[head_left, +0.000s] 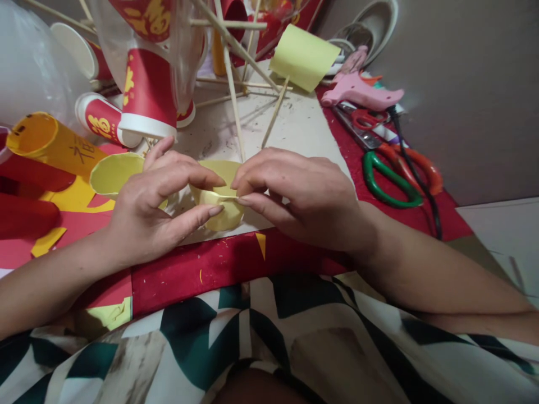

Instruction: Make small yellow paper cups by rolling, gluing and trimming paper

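Note:
A rolled piece of pale yellow paper (225, 217), shaped like a small cup, is between my two hands over the pale board. My right hand (305, 196) pinches its near rim between thumb and fingertips. The thumb and index finger of my left hand (145, 205) close on the same rim from the left, with the other fingers raised behind. Just behind my left hand stands a second yellow paper roll (115, 173), partly covered by that hand.
Red paper cups (149, 92) and wooden sticks (229, 78) rise at the back. An orange paper tube (54, 143) leans at left. A curled yellow paper (304, 58) lies behind right. A pink glue gun (362, 91), green-handled scissors (389, 193) and a black cord (415, 174) lie right.

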Available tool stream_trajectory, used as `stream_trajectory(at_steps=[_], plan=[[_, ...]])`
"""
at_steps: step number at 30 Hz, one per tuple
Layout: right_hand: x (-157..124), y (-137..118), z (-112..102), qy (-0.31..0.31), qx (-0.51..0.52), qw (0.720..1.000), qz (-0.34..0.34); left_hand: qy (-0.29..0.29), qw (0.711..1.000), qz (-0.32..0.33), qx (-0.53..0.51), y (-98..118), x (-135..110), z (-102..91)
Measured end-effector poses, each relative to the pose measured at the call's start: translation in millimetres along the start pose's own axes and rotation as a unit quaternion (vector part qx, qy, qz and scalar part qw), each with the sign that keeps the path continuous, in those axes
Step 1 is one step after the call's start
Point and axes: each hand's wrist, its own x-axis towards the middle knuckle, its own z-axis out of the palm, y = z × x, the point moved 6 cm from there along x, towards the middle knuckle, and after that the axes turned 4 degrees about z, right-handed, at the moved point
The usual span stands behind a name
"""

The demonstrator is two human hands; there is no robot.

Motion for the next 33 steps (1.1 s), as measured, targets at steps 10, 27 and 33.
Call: stream_trajectory(at_steps=[10, 27, 33], plan=[[2.9, 0.7, -4.1, -0.03, 0.008, 1.0, 0.002, 0.015, 0.999, -0.013, -0.035, 4.4, -2.9, -2.9], [0.6, -2.3, -7.9, 0.001, -0.021, 0.999, -0.031, -0.011, 0.995, 0.066, 0.072, 9.8, -0.3, -4.7], [-2.7, -15.1, -8.3, 0.058, 0.035, 0.997, -0.021, 0.005, 0.997, 0.051, 0.06, 13.8, 0.6, -0.9]])
